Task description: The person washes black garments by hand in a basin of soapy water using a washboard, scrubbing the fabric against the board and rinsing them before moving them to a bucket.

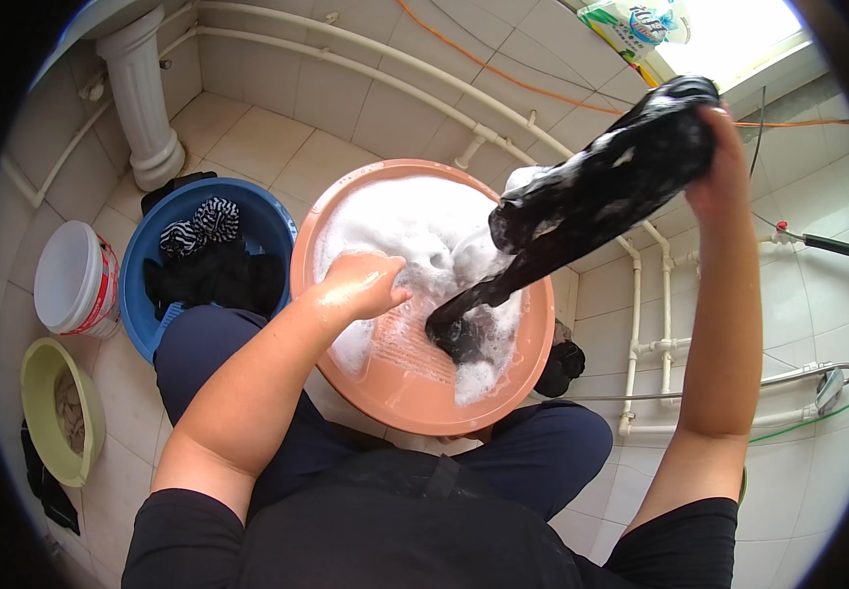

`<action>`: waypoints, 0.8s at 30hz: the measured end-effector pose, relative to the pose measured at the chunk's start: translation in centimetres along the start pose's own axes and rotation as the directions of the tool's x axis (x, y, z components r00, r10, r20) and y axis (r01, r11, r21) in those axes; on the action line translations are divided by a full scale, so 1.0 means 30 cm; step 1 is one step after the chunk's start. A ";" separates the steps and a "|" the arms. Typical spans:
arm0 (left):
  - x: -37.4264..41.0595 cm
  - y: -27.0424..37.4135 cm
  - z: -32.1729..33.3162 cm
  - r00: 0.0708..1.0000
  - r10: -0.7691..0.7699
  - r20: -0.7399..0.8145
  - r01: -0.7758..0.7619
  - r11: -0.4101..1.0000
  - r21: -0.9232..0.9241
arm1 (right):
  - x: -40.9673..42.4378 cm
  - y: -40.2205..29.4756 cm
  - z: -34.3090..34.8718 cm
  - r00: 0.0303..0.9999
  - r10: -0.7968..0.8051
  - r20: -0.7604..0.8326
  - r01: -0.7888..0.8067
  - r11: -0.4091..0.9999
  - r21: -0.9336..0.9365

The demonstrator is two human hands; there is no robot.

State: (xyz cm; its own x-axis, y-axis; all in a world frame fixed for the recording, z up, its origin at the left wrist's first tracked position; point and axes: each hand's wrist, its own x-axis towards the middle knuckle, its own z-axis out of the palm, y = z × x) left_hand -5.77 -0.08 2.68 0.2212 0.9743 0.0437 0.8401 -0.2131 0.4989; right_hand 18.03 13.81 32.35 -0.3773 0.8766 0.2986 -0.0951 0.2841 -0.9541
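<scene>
An orange-pink plastic basin (424,416) full of white suds (409,213) stands between my knees, with a ridged washboard surface (409,342) showing inside it. My right hand (722,162) is raised at the upper right, closed on a wet black garment (601,191) streaked with foam. The garment slants down to the left, its lower end in the basin's water. Over the left part of the basin is my left hand (369,283), wet and partly curled, apart from the garment; whether its fingers are closed is hard to tell.
At the left stand a blue basin (130,294) holding black and striped clothes, a white bucket (67,276) and a yellow-green basin (89,383) with cloth. A white pedestal (141,103) rises behind. Dark cloth (563,368) lies right of the washing basin, near wall pipes (634,331) and a shower hose (660,396).
</scene>
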 end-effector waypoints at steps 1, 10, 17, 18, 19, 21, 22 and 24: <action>0.001 0.013 -0.016 0.998 -0.020 0.059 0.020 1.000 0.006 | 0.004 0.047 0.006 0.999 -0.028 0.017 0.029 0.995 -0.094; 0.001 0.007 0.002 0.998 -0.037 0.050 0.037 0.999 -0.003 | -0.192 0.832 0.056 0.942 0.329 -0.069 -0.289 0.690 -0.664; 0.034 0.040 -0.002 0.989 -0.063 0.136 0.061 0.998 0.016 | -0.492 1.241 0.118 0.972 0.231 0.030 -0.171 0.794 -0.584; 0.028 0.024 0.007 0.990 -0.075 0.118 0.074 0.997 0.017 | -0.544 1.197 0.195 0.997 0.046 0.061 0.028 0.528 -0.849; 0.033 0.028 0.016 0.993 -0.060 0.105 0.060 0.998 0.011 | -0.570 1.216 0.182 0.975 0.201 0.092 -0.003 0.428 -0.904; 0.043 0.033 0.024 0.986 -0.068 0.150 0.067 0.998 0.009 | -0.591 1.231 0.147 0.971 0.239 -0.015 -0.142 0.523 -0.841; 0.041 0.031 0.021 0.983 -0.080 0.163 0.079 0.997 0.015 | -0.556 1.121 0.176 0.929 0.371 -0.009 -0.187 0.449 -0.874; 0.043 0.037 0.015 0.970 -0.100 0.220 0.095 0.995 0.033 | -0.525 1.113 0.092 0.805 0.588 -0.080 -0.305 0.295 -0.905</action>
State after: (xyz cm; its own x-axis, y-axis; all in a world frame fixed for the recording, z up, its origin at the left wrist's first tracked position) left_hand -4.34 0.91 2.90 0.2392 0.9506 -0.1976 0.8733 -0.1217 0.4718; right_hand 18.24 8.42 -4.26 -0.2862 0.9035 -0.3189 0.9211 0.1677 -0.3514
